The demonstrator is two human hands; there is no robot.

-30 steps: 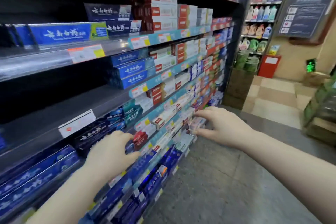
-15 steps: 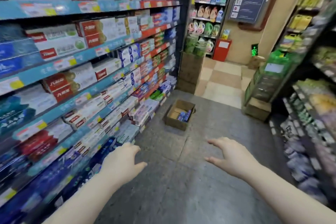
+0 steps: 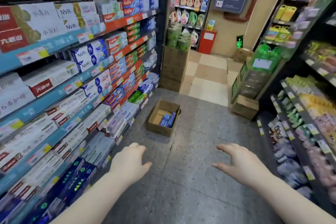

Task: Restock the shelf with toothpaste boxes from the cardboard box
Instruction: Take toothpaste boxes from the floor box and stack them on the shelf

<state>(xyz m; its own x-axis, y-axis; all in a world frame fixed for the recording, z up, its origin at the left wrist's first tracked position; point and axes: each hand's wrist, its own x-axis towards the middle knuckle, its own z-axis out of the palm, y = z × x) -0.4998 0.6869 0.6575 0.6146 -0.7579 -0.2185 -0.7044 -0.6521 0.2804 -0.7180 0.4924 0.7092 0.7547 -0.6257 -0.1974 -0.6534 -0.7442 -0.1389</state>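
Cardboard box (image 3: 158,130) sits open on the grey speckled floor (image 3: 190,196), ahead of both hands and just beside the foot of the left-hand shelf (image 3: 45,104). Blue toothpaste boxes (image 3: 168,119) lie inside it along the right wall, and the rest of its bottom shows bare brown card. Left hand (image 3: 130,163): palm down, fingers loosely bent, thumb out to the right, holding nothing, over the floor near the lowest tier's edge. Right hand (image 3: 240,164): palm down, fingers spread and slightly bent, also empty. Hands are well apart, both well short of the box. Shelf tiers are packed with cartons in white, red, blue and green, with price tags along the rails. Dark blue cartons (image 3: 76,178) sit on the bottom tier near the left forearm. Opposite rack (image 3: 300,114) holds packets too blurred to identify. Aisle end: detergent bottles (image 3: 189,0) on a back shelf, and a red cabinet (image 3: 207,42) below.
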